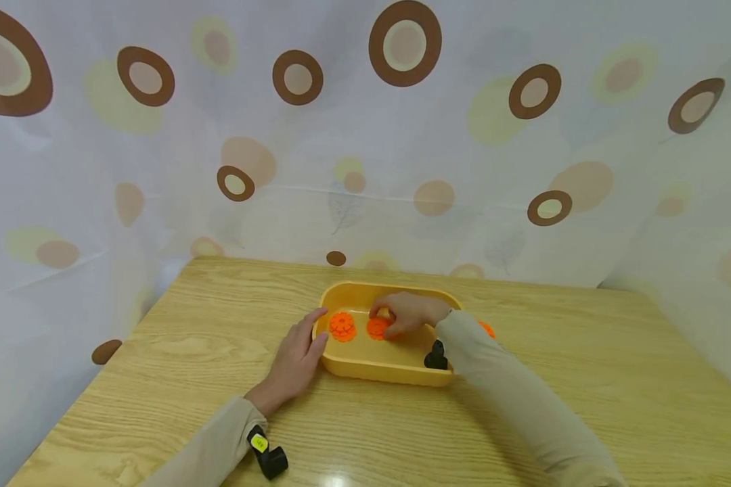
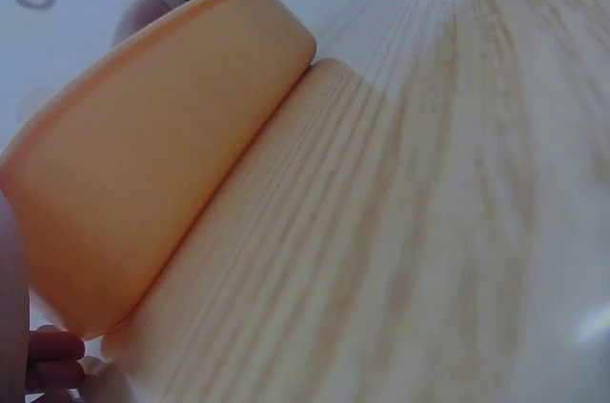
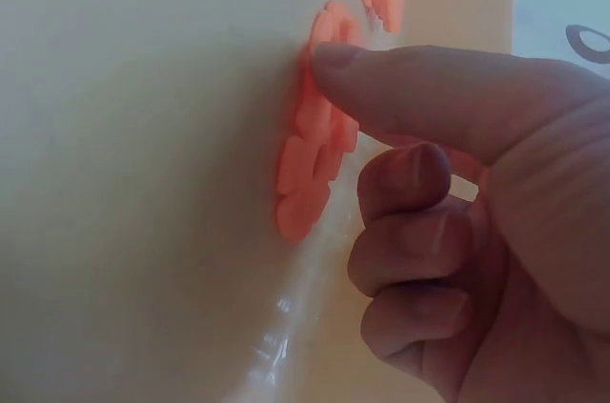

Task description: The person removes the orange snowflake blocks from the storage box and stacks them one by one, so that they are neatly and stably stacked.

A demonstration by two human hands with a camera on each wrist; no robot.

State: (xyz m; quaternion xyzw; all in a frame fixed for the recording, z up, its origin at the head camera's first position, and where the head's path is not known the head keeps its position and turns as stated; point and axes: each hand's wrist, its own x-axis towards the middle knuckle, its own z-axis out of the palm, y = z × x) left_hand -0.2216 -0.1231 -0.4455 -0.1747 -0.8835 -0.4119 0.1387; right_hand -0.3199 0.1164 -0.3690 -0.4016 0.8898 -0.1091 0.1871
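A yellow tub (image 1: 378, 372) stands on the wooden table. At its left end my left hand (image 1: 294, 358) holds the rim, the thumb reaching over the edge; in the left wrist view some fingers (image 2: 55, 346) show by the tub's corner. My right hand (image 1: 411, 311) reaches inside and pinches an orange flower-shaped piece (image 1: 376, 329). In the right wrist view the thumb lies on that piece (image 3: 319, 127), and the index finger is mostly hidden. Left of it, on the tub's floor, lies a small stack of orange flower-shaped pieces (image 1: 342, 326).
More orange (image 1: 487, 329) shows beyond the tub's right end, mostly covered by my right forearm. A black device (image 1: 436, 356) sits by the right sleeve, another (image 1: 268, 454) on the left wrist. A patterned curtain (image 1: 341, 135) hangs behind the table (image 1: 219, 318).
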